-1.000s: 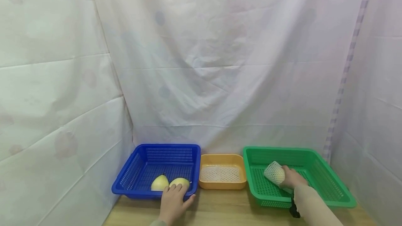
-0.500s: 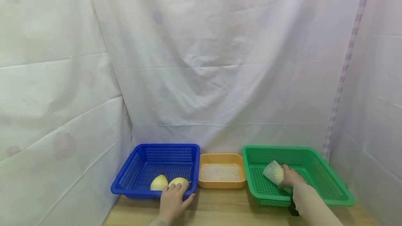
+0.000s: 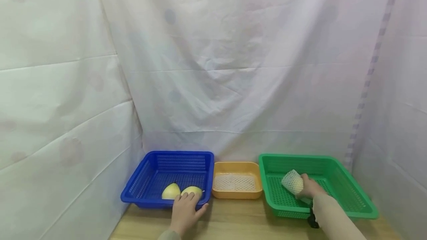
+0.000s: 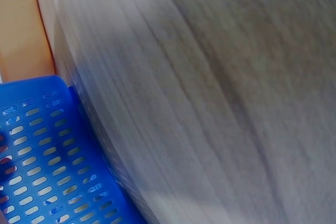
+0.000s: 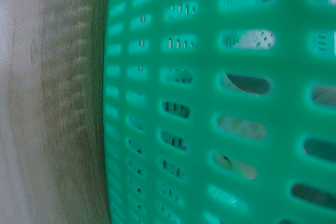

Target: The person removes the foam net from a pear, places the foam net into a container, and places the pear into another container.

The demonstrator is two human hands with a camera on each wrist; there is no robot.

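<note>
Two pale yellow pears lie side by side at the near edge of the blue basket (image 3: pixel 153 173) in the head view. My left hand (image 3: pixel 185 210) reaches over the basket's near rim, its fingers lying on the right pear (image 3: pixel 192 189) and its thumb spread to the side. The left pear (image 3: pixel 171 192) is beside the fingertips. In the green basket (image 3: pixel 353 192), my right hand (image 3: pixel 310 188) grips a pear in a white foam net (image 3: pixel 293 181), which tilts up to the left. Its lower end is hidden by the hand. Through the slots of the green basket, the right wrist view shows netted pale yellow fruit.
Between the two baskets stands a small orange basket (image 3: pixel 237 195) with a white perforated bottom. All three stand on a wooden table (image 3: pixel 240 221). Pale cloth sheets (image 3: pixel 233 84) hang behind and at both sides. A black strap piece (image 3: pixel 312 220) hangs at the right wrist.
The camera view shifts slightly. Both hands and the pears keep their places.
</note>
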